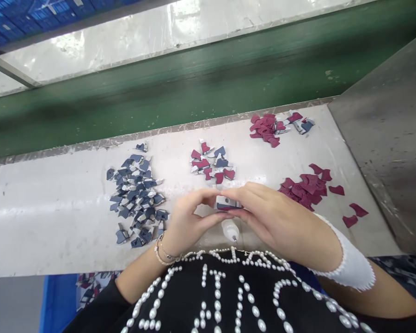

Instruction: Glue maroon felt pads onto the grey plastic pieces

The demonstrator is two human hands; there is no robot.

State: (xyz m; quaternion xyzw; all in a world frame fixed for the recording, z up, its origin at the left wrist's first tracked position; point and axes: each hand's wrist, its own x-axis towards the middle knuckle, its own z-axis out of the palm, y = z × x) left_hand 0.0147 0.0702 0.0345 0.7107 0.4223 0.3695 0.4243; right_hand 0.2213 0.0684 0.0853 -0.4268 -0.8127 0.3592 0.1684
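Observation:
My left hand (187,217) and my right hand (273,215) meet in front of my chest. Between their thumbs and fingers is a small grey-and-navy plastic part (228,203) with a strip of maroon along its lower edge. Both hands are closed on it, and the fingertips hide its ends. Just below it a small white bottle (230,230) with a thin tip is on the table. Beyond my hands lies a small group of grey parts with maroon or navy faces (208,165). Loose maroon pieces (307,189) are spread near my right hand.
A large pile of navy-and-grey parts (135,194) covers the table (48,212) left of my hands. More maroon pieces (263,128) lie at the back right. A green belt (180,92) runs behind the table, and a metal panel (388,120) stands at the right. A blue bin (57,296) sits below.

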